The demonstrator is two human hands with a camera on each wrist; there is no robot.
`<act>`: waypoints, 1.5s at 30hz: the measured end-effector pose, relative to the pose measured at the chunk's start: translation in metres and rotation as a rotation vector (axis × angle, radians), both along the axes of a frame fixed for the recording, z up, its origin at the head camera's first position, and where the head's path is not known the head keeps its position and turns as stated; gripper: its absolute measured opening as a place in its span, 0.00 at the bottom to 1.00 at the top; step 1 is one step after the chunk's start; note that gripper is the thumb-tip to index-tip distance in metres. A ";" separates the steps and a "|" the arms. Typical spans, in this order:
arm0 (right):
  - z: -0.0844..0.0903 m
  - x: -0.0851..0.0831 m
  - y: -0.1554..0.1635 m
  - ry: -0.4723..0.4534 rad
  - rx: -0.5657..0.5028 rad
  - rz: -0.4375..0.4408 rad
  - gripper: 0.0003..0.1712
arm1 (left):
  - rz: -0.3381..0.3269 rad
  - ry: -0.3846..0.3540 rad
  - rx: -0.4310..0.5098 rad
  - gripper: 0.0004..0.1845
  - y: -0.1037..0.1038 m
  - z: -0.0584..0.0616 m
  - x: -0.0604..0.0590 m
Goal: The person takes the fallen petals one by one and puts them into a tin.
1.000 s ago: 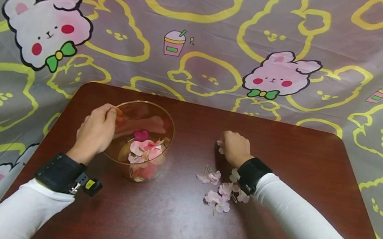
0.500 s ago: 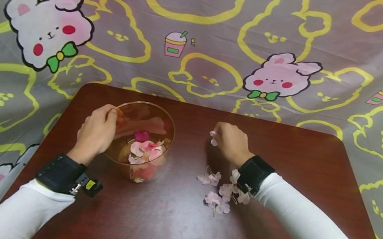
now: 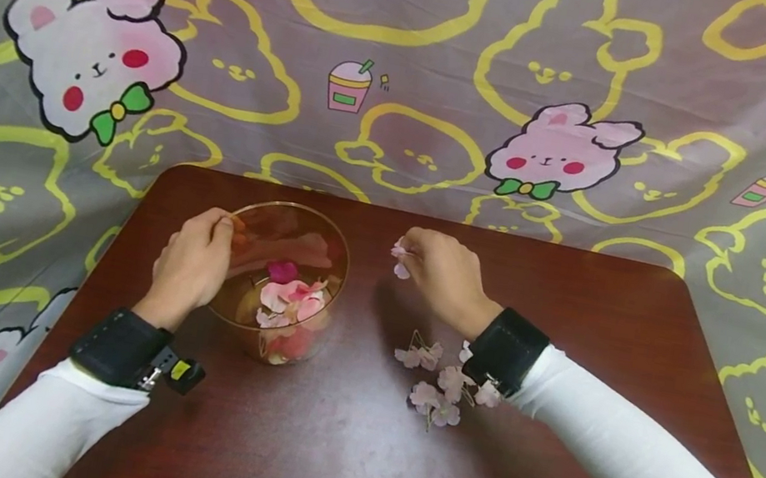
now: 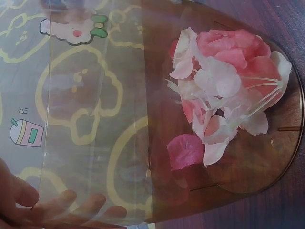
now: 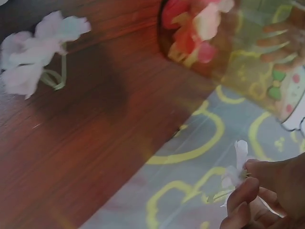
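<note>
My left hand point(image 3: 193, 258) grips the left side of the rim of a see-through amber container point(image 3: 278, 230), thumb outside and fingers inside. The container stands on the table's left half. At its bottom lie pink and white artificial blossoms point(image 4: 217, 78) and a magenta petal point(image 4: 186, 151). To the right of the container, my right hand point(image 3: 445, 279) pinches a small pale pink artificial flower point(image 5: 240, 155) between thumb and fingertips, raised above the tabletop. The flower's thin stem partly shows in the right wrist view; some of it is hidden by the fingers.
Several pale pink blossoms with wiry stems point(image 3: 428, 399) lie on the dark red-brown table point(image 3: 332, 450), close to my right wrist. A cartoon-patterned cloth point(image 3: 427, 69) hangs behind the table's far edge and along both sides.
My right hand has lifted and moved left toward the container, carrying the pinched flower with it. My left hand and the container have stayed in place.
</note>
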State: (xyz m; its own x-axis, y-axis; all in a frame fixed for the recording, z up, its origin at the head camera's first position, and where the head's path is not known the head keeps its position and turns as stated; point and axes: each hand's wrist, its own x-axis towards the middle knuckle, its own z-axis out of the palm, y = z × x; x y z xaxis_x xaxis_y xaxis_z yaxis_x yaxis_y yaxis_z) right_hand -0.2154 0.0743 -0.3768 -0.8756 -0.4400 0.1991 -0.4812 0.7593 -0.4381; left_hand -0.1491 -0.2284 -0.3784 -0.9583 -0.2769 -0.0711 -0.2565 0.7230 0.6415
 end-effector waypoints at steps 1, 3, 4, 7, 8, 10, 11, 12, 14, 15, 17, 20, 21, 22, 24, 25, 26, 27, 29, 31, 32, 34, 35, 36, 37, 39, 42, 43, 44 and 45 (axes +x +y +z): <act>0.002 0.002 -0.002 0.008 -0.002 0.008 0.07 | -0.001 -0.002 0.000 0.29 0.000 0.000 0.000; 0.006 0.006 -0.005 0.025 -0.012 0.025 0.07 | -0.002 -0.006 0.002 0.29 0.000 0.000 0.000; 0.008 0.008 -0.007 0.033 -0.018 0.034 0.06 | -0.002 -0.008 0.002 0.29 0.000 0.000 -0.001; 0.014 0.014 -0.013 0.063 -0.046 0.060 0.06 | -0.002 -0.015 0.000 0.29 0.000 0.000 -0.001; 0.016 0.016 -0.015 0.075 -0.056 0.067 0.06 | -0.001 -0.016 0.000 0.29 0.000 0.000 -0.001; 0.021 0.019 -0.020 0.099 -0.069 0.079 0.06 | 0.001 -0.019 -0.002 0.29 -0.001 0.000 -0.001; 0.023 0.021 -0.023 0.111 -0.071 0.081 0.06 | 0.002 -0.020 -0.003 0.29 -0.001 0.000 -0.001; 0.024 0.023 -0.025 0.119 -0.075 0.086 0.06 | 0.004 -0.020 -0.002 0.29 -0.001 0.000 -0.001; 0.027 0.027 -0.029 0.135 -0.075 0.092 0.05 | 0.005 -0.018 -0.001 0.29 0.000 0.000 -0.001; 0.028 0.028 -0.031 0.141 -0.077 0.097 0.05 | 0.002 -0.019 -0.003 0.29 0.000 0.000 -0.001; 0.031 0.032 -0.034 0.156 -0.087 0.109 0.05 | -0.001 -0.016 -0.004 0.29 0.000 0.000 -0.001; 0.033 0.037 -0.040 0.183 -0.102 0.131 0.05 | -0.005 -0.012 -0.004 0.29 0.001 0.001 -0.001; 0.034 0.039 -0.042 0.187 -0.106 0.140 0.05 | -0.006 -0.011 -0.004 0.29 0.001 0.001 -0.001; 0.035 0.040 -0.043 0.192 -0.105 0.146 0.05 | -0.004 -0.008 -0.002 0.29 0.001 0.001 -0.001; 0.036 0.043 -0.047 0.191 -0.100 0.158 0.05 | -0.004 -0.008 -0.002 0.29 0.001 0.001 -0.001; 0.036 0.044 -0.050 0.186 -0.096 0.165 0.05 | -0.006 -0.008 -0.004 0.29 0.001 0.001 -0.001; 0.036 0.046 -0.052 0.180 -0.094 0.172 0.06 | -0.005 -0.008 -0.004 0.29 0.002 0.001 -0.001; 0.036 0.047 -0.053 0.174 -0.087 0.179 0.06 | -0.005 -0.007 -0.004 0.29 0.002 0.001 -0.001; 0.034 0.049 -0.057 0.160 -0.079 0.189 0.07 | -0.007 -0.003 -0.005 0.29 0.002 0.001 -0.001; 0.032 0.051 -0.060 0.147 -0.065 0.193 0.08 | -0.008 0.006 -0.002 0.29 0.002 0.001 -0.001; 0.030 0.052 -0.062 0.139 -0.056 0.195 0.08 | -0.009 0.010 -0.001 0.29 0.001 0.001 -0.001; 0.028 0.053 -0.065 0.124 -0.041 0.202 0.07 | -0.009 0.016 -0.001 0.29 0.001 0.000 -0.001; 0.026 0.053 -0.066 0.117 -0.030 0.206 0.07 | -0.008 0.016 0.000 0.29 0.001 0.000 -0.001; 0.025 0.053 -0.068 0.108 -0.020 0.210 0.08 | -0.008 0.015 0.000 0.29 0.001 0.000 0.000; 0.024 0.054 -0.069 0.099 -0.010 0.217 0.08 | -0.007 0.013 -0.001 0.29 0.001 0.000 0.000; 0.023 0.054 -0.071 0.080 0.011 0.232 0.10 | -0.005 0.006 -0.001 0.29 0.000 0.000 0.000; 0.022 0.055 -0.074 0.051 0.046 0.250 0.12 | -0.005 0.000 0.000 0.29 0.000 0.001 0.000; 0.022 0.055 -0.075 0.045 0.056 0.255 0.12 | -0.004 -0.001 -0.001 0.29 0.000 0.001 0.000; 0.022 0.056 -0.075 0.042 0.064 0.257 0.13 | -0.005 -0.002 -0.001 0.29 0.000 0.001 0.000; 0.022 0.056 -0.076 0.041 0.070 0.258 0.13 | -0.005 -0.004 -0.001 0.29 0.000 0.001 0.000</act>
